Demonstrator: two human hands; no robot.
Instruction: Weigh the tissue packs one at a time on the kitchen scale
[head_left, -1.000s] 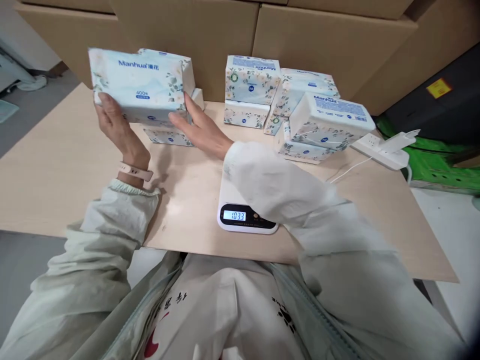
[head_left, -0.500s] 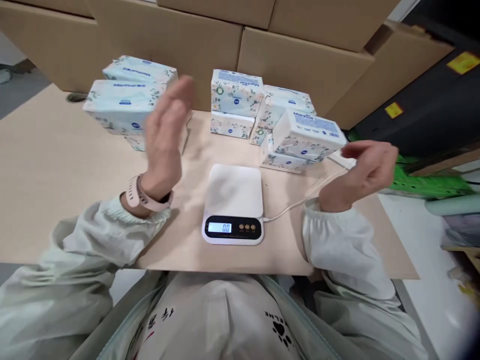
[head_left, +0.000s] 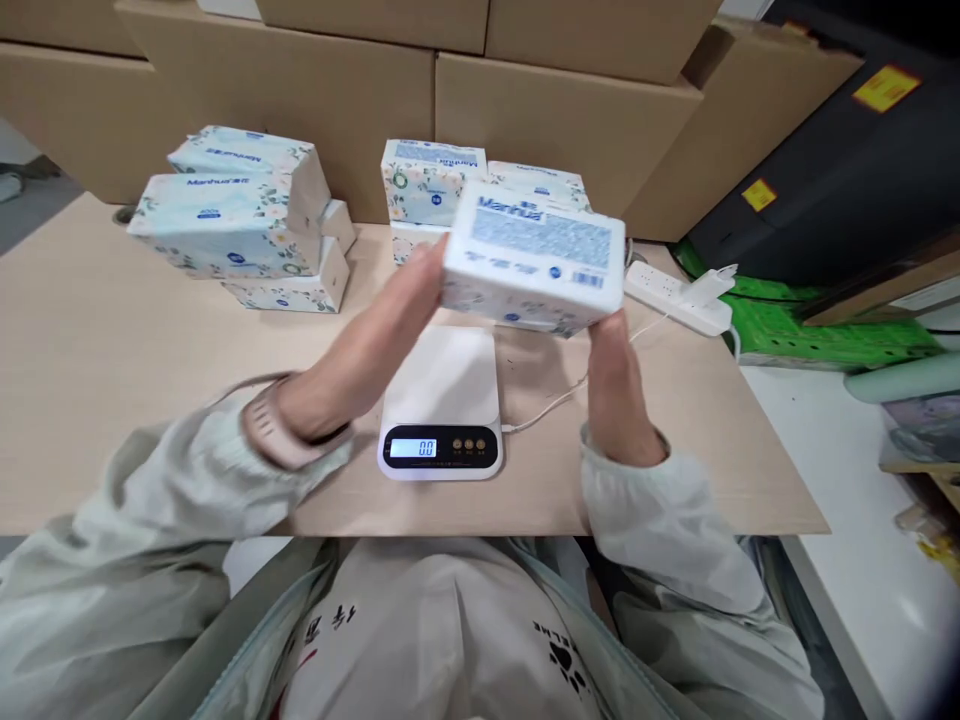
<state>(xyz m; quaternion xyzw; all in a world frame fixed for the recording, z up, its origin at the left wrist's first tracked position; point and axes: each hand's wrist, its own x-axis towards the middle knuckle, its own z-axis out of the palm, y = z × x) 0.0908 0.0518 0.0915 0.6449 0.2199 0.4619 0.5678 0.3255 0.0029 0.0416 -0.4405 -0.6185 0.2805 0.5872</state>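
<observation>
At the left end of the Manhua tissue pack [head_left: 536, 255]: left hand [head_left: 405, 305], partly open to the pack's bulk, thumb side against that end, its fingers mostly hidden.
Pack between the hands: held raised, it appears, beyond the digital scale [head_left: 442, 385] and to its right; long axis runs across from hand to hand, dipping slightly rightward; barcode panel turned up.
Right end: right hand [head_left: 616, 380], set against the near lower corner, supporting it by the look of things; fingertips out of sight, so how far they curl cannot be told.
Pack to scale: the weighing plate lies lower, leftward and toward the body; both hands touch the pack, but the left one is nearer the plate.
Worktop [head_left: 97, 400], left: stacked tissue packs [head_left: 221, 225], set close together.
Worktop, middle: scale display reading 0.0; behind the held pack, more tissue packs [head_left: 431, 185], partly covered by it.
Worktop, right: white cable [head_left: 551, 405] running from the scale toward a power strip [head_left: 679, 300].
Room: cardboard boxes [head_left: 300, 110] along the back; rightward, a dark surface [head_left: 810, 165] with yellow labels, then a green container [head_left: 825, 345] beyond the worktop.
</observation>
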